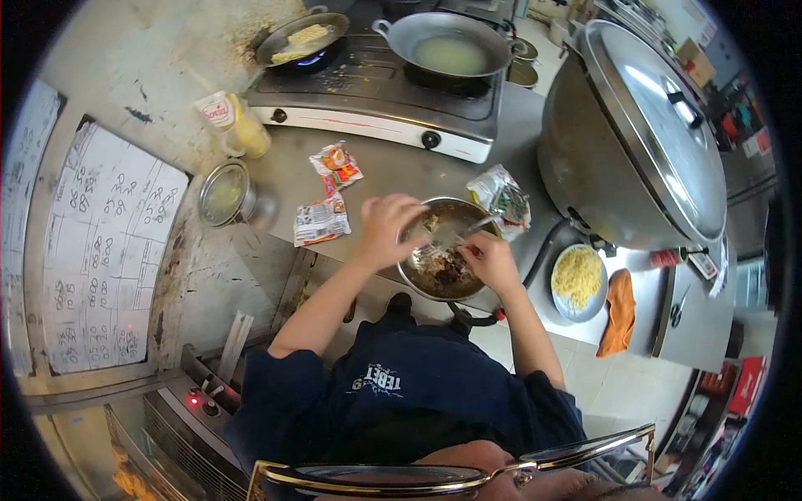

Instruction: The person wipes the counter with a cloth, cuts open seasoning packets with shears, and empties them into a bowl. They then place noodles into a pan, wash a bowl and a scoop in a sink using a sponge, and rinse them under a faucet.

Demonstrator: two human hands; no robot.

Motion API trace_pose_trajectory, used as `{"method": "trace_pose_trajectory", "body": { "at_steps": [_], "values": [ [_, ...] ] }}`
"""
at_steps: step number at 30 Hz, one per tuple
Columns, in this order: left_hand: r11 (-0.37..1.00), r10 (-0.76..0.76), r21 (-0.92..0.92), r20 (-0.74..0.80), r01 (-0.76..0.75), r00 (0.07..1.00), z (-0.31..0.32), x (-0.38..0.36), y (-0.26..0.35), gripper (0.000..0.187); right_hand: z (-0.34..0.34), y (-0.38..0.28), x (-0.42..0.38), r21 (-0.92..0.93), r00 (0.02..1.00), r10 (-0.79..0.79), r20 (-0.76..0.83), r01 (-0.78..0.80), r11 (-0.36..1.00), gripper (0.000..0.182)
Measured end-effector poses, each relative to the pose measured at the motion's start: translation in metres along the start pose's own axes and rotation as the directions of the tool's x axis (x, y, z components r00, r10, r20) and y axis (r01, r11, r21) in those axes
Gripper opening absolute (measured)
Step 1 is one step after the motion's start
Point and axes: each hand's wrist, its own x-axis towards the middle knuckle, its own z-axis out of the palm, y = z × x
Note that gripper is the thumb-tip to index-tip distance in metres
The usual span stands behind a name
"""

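Note:
A steel mixing bowl [443,294] sits at the counter's front edge, with dark brown and pale bits of food inside. My left hand [388,230] is over the bowl's left rim, its fingers apart and holding nothing that I can see. Above the bowl's right side, my right hand [491,257] has its fingers pinched together; what is between them is too small to tell. A metal spoon [483,223] leans on the far right rim beside that hand. Past the rim lies an opened silver-and-green packet [504,200]. Two printed noodle wrappers [336,165] [322,220] lie to the left.
On the gas stove [376,100], a pan [336,25] holding noodle blocks stands over a blue flame, beside a wok [409,52] of liquid. A large lidded pot [576,142], a plate of noodles [578,280] and an orange cloth [616,313] are at right. A strainer [224,194] stands left.

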Motion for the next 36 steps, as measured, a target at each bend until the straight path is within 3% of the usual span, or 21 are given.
{"method": "trace_pose_trajectory", "body": {
  "at_steps": [1, 3, 5, 6, 8, 10, 12, 15, 17, 18, 19, 20, 21, 22, 24, 28, 30, 32, 34, 35, 36],
  "values": [
    [0.998, -0.066, -0.015, -0.043, 0.066, 0.997, -0.01, -0.011, -0.025, 0.057, -0.001, -0.001, -0.001, 0.02, 0.995, 0.061, -0.074, -0.06, 0.998, 0.01],
    [0.959, -0.218, 0.176, -0.045, 0.222, 0.975, -0.024, -0.044, -0.088, 0.079, 0.002, 0.006, -0.006, 0.014, 0.992, 0.091, -0.083, -0.09, 0.996, 0.01],
    [0.812, -0.461, 0.418, 0.029, 0.408, 0.887, -0.035, -0.072, -0.122, 0.104, 0.001, 0.002, -0.006, 0.03, 0.982, 0.155, -0.109, -0.153, 0.988, 0.014],
    [0.807, -0.468, 0.417, 0.02, 0.417, 0.884, -0.037, -0.079, -0.135, 0.104, 0.004, 0.003, -0.006, 0.028, 0.984, 0.147, -0.102, -0.145, 0.989, 0.014],
    [0.723, -0.59, 0.575, 0.224, 0.383, 0.776, -0.044, -0.081, -0.153, 0.113, 0.009, 0.009, -0.008, 0.068, 0.966, 0.228, -0.12, -0.221, 0.973, 0.017],
    [0.782, -0.542, 0.527, 0.308, 0.334, 0.782, -0.043, -0.078, -0.17, 0.111, 0.009, 0.014, -0.007, 0.071, 0.96, 0.257, -0.11, -0.25, 0.966, 0.019],
    [0.838, -0.481, 0.469, 0.39, 0.28, 0.785, -0.042, -0.073, -0.184, 0.11, 0.007, 0.015, -0.007, -0.043, 0.978, 0.209, -0.024, -0.21, 0.977, 0.018],
    [0.841, -0.531, 0.354, 0.39, 0.41, 0.752, -0.039, -0.073, -0.195, 0.104, 0.004, 0.014, -0.008, 0.023, 0.946, 0.312, -0.088, -0.312, 0.95, 0.017],
    [0.827, -0.562, 0.142, 0.228, 0.544, 0.795, -0.039, -0.084, -0.192, 0.086, 0.003, 0.013, -0.01, 0.035, 0.945, 0.313, -0.092, -0.311, 0.95, 0.017],
    [0.828, -0.56, 0.142, 0.232, 0.542, 0.795, -0.037, -0.089, -0.19, 0.086, 0.002, 0.012, -0.011, 0.051, 0.946, 0.311, -0.093, -0.308, 0.95, 0.016],
    [0.532, -0.673, -0.358, 0.372, 0.767, 0.64, -0.039, -0.09, -0.183, 0.075, 0.001, 0.013, -0.012, 0.052, 0.945, 0.315, -0.093, -0.311, 0.949, 0.016],
    [-0.008, -0.65, -0.669, 0.568, 0.743, 0.505, -0.04, -0.091, -0.174, 0.064, 0.001, 0.013, -0.012, 0.063, 0.937, 0.34, -0.083, -0.336, 0.94, 0.016],
    [-0.388, -0.609, -0.757, 0.639, 0.526, 0.47, -0.034, -0.091, -0.16, 0.048, 0.001, 0.014, -0.013, 0.075, 0.927, 0.367, -0.072, -0.362, 0.929, 0.015],
    [-0.387, -0.609, -0.754, 0.642, 0.531, 0.467, -0.031, -0.085, -0.139, 0.048, 0.004, 0.018, -0.015, 0.08, 0.925, 0.372, -0.072, -0.366, 0.927, 0.015],
    [-0.544, -0.588, -0.802, 0.573, 0.244, 0.571, -0.031, -0.065, -0.092, 0.047, 0.011, 0.033, -0.018, 0.18, 0.915, 0.357, -0.19, -0.325, 0.928, 0.014],
    [-0.719, -0.448, -0.678, 0.622, 0.155, 0.642, -0.019, -0.03, -0.029, 0.047, 0.009, 0.033, -0.021, 0.188, 0.91, 0.382, -0.163, -0.351, 0.917, 0.013],
    [-0.859, -0.305, -0.508, 0.615, 0.07, 0.727, -0.003, -0.021, -0.015, 0.055, 0.004, 0.037, -0.023, 0.378, 0.877, 0.463, -0.126, -0.389, 0.84, 0.016],
    [-0.851, -0.292, -0.516, 0.622, 0.101, 0.726, 0.0, -0.012, 0.0, 0.059, -0.002, 0.038, -0.027, 0.381, 0.867, 0.49, -0.096, -0.423, 0.822, 0.015],
    [-0.841, -0.301, -0.531, 0.619, 0.104, 0.726, 0.0, -0.006, 0.013, 0.053, -0.008, 0.032, -0.029, 0.223, 0.93, 0.296, -0.22, -0.247, 0.943, 0.013],
    [-0.83, -0.318, -0.544, 0.644, 0.124, 0.695, 0.001, -0.004, 0.016, 0.058, -0.011, 0.027, -0.03, 0.238, 0.952, 0.284, -0.117, -0.251, 0.938, 0.013],
    [-0.831, -0.311, -0.54, 0.65, 0.134, 0.694, 0.003, -0.004, 0.017, 0.058, -0.01, 0.027, -0.032, 0.24, 0.949, 0.291, -0.124, -0.256, 0.937, 0.013]
  ]
}}
